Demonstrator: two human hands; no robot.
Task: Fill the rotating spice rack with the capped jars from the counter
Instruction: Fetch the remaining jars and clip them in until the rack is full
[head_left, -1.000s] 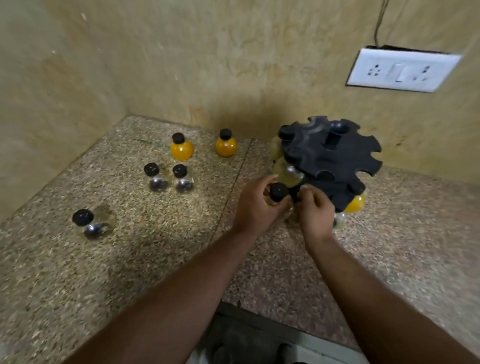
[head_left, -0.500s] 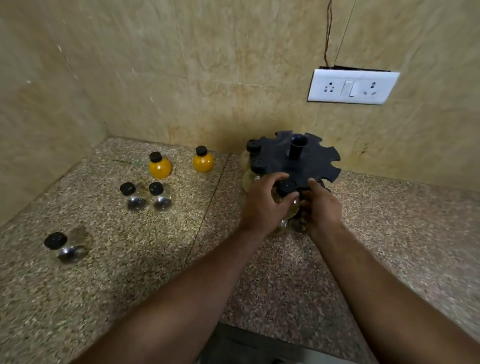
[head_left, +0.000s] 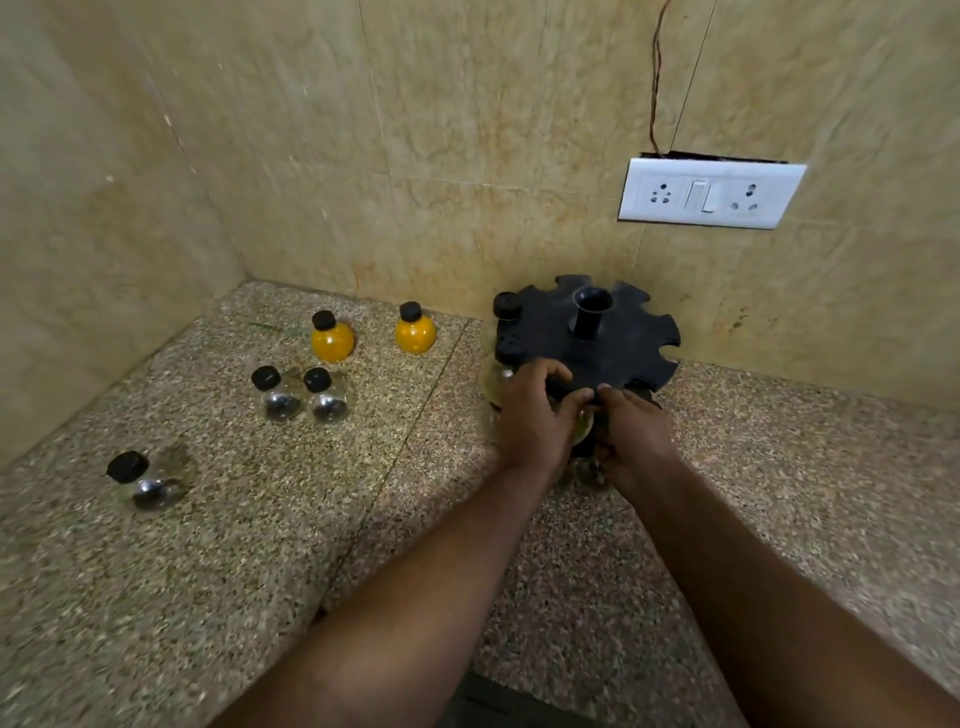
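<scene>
Since half a second ago the black cap that showed between the two hands has gone out of sight: the fingers have drawn together over it at the near rim of the rack, and the view has lifted slightly toward the wall.

The rotating spice rack (head_left: 618, 345), a black notched disc with a short central post, stands at 12 o'clock from the person, close to the back wall. The left hand (head_left: 535, 415) is curled at the rim's 7 o'clock edge and the right hand (head_left: 631, 431) at its 6 o'clock edge, fingertips touching each other. A pale jar body shows between them; whether either hand clamps it cannot be told, as the fingers hide the contact.

Two racked jars (head_left: 508, 332), capped in black, hang in notches at the rack's 9 o'clock side.

On the speckled counter (head_left: 218, 561) five jars stand free. Two yellow jars (head_left: 332, 338) sit side by side at 11 o'clock, near the wall. Two clear jars (head_left: 304, 395) stand just beside each other, nearer the person than the yellow pair. A single clear jar (head_left: 145, 480) stands well apart at 9 o'clock.

A white switch plate (head_left: 709, 193) is fixed to the wall at 1 o'clock, above the rack.
</scene>
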